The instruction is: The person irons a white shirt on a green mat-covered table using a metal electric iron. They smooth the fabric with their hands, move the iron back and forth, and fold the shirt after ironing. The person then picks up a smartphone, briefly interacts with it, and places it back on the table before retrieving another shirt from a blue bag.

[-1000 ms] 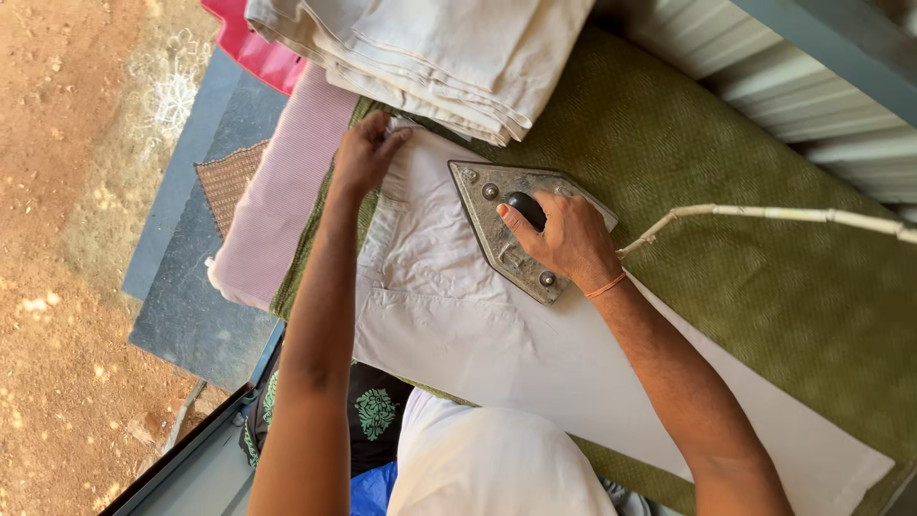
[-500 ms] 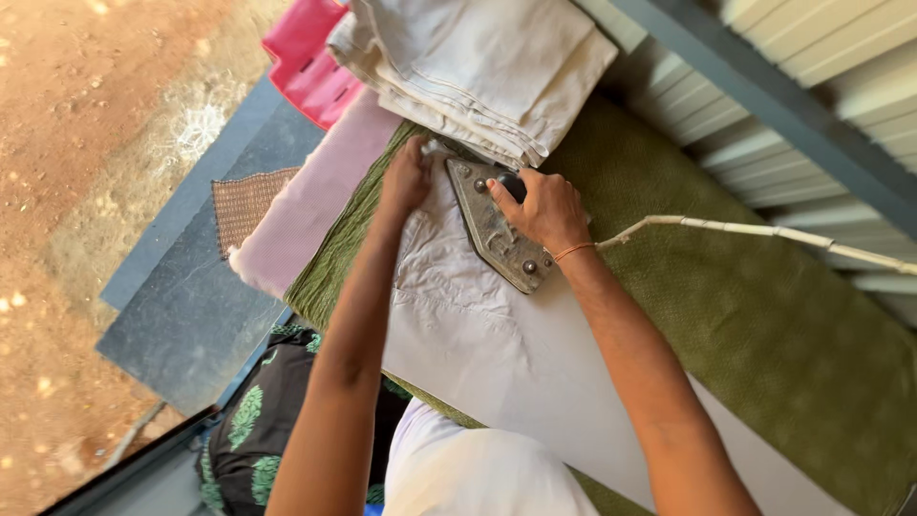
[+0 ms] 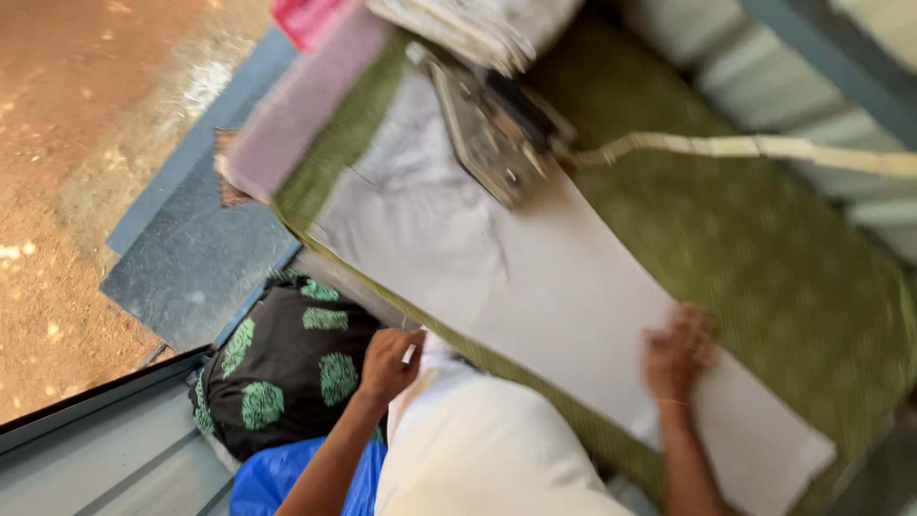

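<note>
Left hand: the left hand point(image 3: 387, 363) is at the near edge of the cloth point(image 3: 535, 287), fingers curled; it seems to pinch a bit of white fabric there, but blur leaves the grip unclear.
Right hand: the right hand point(image 3: 680, 349) lies on the cloth toward its right end, fingers bent on the fabric; whether it presses flat or grasps a fold cannot be told.
Cloth: long, white, laid flat along the green pad point(image 3: 764, 248), the right part smooth, the left part creased.
Iron: the iron point(image 3: 492, 134) rests on the far left part of the cloth, no hand on it; its cord point(image 3: 745, 148) runs right, beyond the cloth.
Bag: a black bag with green print point(image 3: 287, 363) sits just left of the cloth's near edge, beside the left hand.
Stack: folded white pieces point(image 3: 478, 29) and a pink piece point(image 3: 306, 105) lie beyond the cloth's left end.
Step, as judged: ironing paused; the cloth is being taken up at its near edge for shifting or folding.
Next move, as judged: calls for a firm hold with both hands and an even pull, keeping the fabric clear of the iron.
</note>
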